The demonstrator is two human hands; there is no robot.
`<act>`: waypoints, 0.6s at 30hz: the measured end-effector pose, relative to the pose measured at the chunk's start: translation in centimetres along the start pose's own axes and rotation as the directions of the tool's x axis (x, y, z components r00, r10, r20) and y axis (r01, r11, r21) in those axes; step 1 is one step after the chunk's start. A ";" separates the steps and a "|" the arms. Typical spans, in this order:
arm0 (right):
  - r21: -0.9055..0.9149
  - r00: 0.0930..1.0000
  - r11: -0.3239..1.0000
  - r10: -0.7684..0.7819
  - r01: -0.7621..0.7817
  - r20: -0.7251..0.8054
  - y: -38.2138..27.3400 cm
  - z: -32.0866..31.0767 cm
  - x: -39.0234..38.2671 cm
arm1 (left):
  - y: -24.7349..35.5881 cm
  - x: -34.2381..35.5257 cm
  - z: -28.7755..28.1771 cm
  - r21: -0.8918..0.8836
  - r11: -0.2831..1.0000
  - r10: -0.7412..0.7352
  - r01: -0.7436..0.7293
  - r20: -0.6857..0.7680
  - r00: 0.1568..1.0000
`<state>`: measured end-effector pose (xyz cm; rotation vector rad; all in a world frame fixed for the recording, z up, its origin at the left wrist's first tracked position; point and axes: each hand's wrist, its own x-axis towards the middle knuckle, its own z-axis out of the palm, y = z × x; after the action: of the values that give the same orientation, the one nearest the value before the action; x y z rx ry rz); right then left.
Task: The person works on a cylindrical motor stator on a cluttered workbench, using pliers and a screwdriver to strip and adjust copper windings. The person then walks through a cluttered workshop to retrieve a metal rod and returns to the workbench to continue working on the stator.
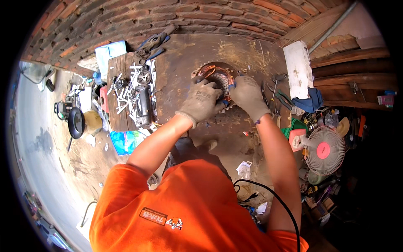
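A round motor stator [218, 78] with a toothed inner ring and copper windings lies on the brown wooden bench. Grey work gloves cover both hands. My left hand [202, 99] is closed over the stator's near left side, its fingers bent onto the ring and the thumb at the near rim. At the right side of the windings my right hand [247, 95] is closed, fingertips turned down against the coil. Whatever it pinches is hidden by the glove. Blue and copper-coloured winding parts show between the hands.
Pliers [284, 101] and other hand tools lie right of the stator. On the bench's left are white strips [122, 95] and a dark cylinder [144, 107]. Dark gloves [153, 45] rest by the brick wall. A fan [324, 150] stands lower right, near a black cable [280, 200].
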<state>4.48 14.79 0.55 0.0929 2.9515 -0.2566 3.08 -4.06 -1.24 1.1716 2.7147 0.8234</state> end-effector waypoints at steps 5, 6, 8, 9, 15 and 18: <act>-0.155 0.979 0.980 -0.148 0.126 -0.140 -0.2 -1.7 -2.7 | -0.1 -0.3 0.2 -0.001 0.999 0.037 -0.037 -0.084 0.996; -0.128 0.973 0.980 -0.172 0.153 -0.152 -0.1 -2.4 -3.2 | -0.1 -0.3 0.4 -0.014 0.999 0.029 -0.031 -0.095 0.995; -0.089 0.975 0.996 0.003 -0.023 -0.221 -0.7 -5.6 -4.4 | -0.1 -0.4 0.5 -0.035 0.999 0.014 -0.018 -0.116 0.993; -0.087 0.908 0.996 -0.029 -0.008 -0.419 1.3 -5.7 -4.3 | 0.0 -0.5 0.5 -0.030 0.999 0.013 -0.017 -0.118 0.993; -0.108 0.906 0.953 0.230 -0.284 -0.355 6.2 -6.1 -2.2 | -0.3 -0.3 0.6 -0.016 0.999 0.033 -0.035 -0.124 0.992; -0.011 0.955 0.981 0.187 -0.195 -0.231 4.6 -5.2 -3.4 | -0.9 -0.4 -0.1 -0.041 0.998 0.048 -0.048 0.004 0.999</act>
<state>7.26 20.10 5.41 0.4298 3.1433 -0.1789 2.73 -4.86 -1.60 1.2337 2.6624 0.8758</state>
